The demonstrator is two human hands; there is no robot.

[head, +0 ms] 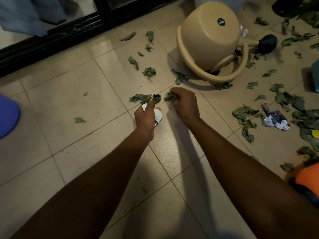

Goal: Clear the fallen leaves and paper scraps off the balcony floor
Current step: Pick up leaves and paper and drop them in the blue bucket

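— Just in front of the watering can (207,40), low on the tiled floor (69,94), that's where both hands are. The left hand (145,116) has its fingers curled round a white paper ball (158,114), and its fingertips reach into a clump of leaves (145,98) lying on the tiles.

— And the other one?

— The right hand (183,102) is a bit nearer the can. Its fingers are bent down and closed on a single leaf (168,96), just beside that clump.

— Much else lying about?

— Plenty. Loose leaves (149,71) are scattered left of the can, toward the black door frame (51,44). There's a thicker litter of leaves (245,112) to the right of the can, with a crumpled paper scrap (276,120) in among it. The can itself lies tipped over, its bottom turned up toward me and its black nozzle (268,44) pointing right.

— Anything more?

— A purple thing (6,116) far to the left of the can, cut off at the edge, and something orange (309,173) well to its right and nearer me. I can't tell what either is.
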